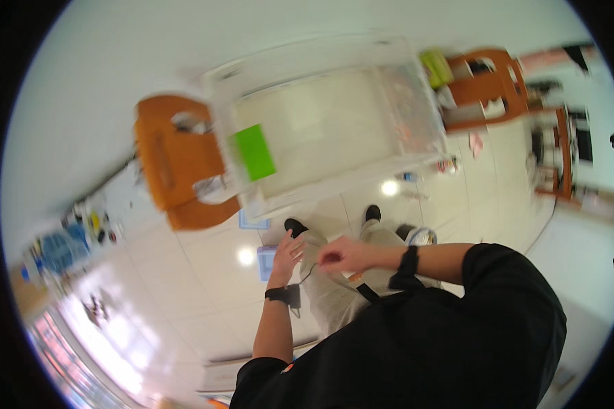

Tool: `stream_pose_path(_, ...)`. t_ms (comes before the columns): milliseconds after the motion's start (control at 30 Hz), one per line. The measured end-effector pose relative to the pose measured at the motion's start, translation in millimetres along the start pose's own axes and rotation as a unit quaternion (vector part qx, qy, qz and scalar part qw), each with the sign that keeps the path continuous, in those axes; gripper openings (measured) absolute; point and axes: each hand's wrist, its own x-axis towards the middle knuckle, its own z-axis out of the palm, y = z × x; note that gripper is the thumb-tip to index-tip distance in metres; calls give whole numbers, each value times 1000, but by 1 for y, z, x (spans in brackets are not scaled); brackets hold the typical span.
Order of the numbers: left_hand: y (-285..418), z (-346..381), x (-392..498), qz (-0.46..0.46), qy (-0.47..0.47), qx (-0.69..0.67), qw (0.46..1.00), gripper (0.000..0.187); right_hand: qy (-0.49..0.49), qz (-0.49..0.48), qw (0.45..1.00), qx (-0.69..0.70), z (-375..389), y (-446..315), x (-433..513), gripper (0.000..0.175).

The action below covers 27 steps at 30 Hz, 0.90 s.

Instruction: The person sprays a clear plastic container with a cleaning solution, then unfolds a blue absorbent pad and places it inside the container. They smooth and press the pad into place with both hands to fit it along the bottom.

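My left hand [288, 254] is raised above my lap, its fingers apart, with nothing seen in it. Close to its right, my right hand [345, 255] is blurred, its fingers curled; whether it holds anything cannot be made out. A thin dark cord [308, 274] runs between the black band [285, 295] on my left wrist and the area by my right hand. Another black band [408, 263] is on my right wrist. Beyond the hands stands a white-framed table [327, 122], with a bright green sheet [255, 152] at its left side.
An orange-brown wooden chair [176, 158] stands left of the table, another wooden chair [483, 89] at its right with a green box [436, 67] beside it. Blue plastic containers [267, 263] lie on the tiled floor. A round container [422, 236] stands near my feet.
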Motion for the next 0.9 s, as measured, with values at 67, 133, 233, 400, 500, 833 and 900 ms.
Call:
stream_pose_path(67,18,40,-5,-15,22,64,998,66,140,92,985,-30,-60,42,-66,13)
stream_pose_path(133,23,93,15,-18,47,144,988,68,255,127,958,16,-116,106,-126,14)
stream_pose_path(233,17,163,55,-6,44,261,964,70,374,153,908,111,-176,201,-190,19)
stream_pose_path(400,-7,241,139,90,38,394,914,78,450,93,868,189,-259,341,-227,19)
stream_pose_path(500,-34,275,188,199,-7,454,868,78,470,5,865,175,-310,413,-222,21)
stream_pose_path(833,-110,353,291,552,50,542,632,76,337,-61,937,72,-463,586,-147,43)
stream_pose_path(900,-119,364,294,560,112,528,629,73,305,-61,950,15,-475,603,-120,68)
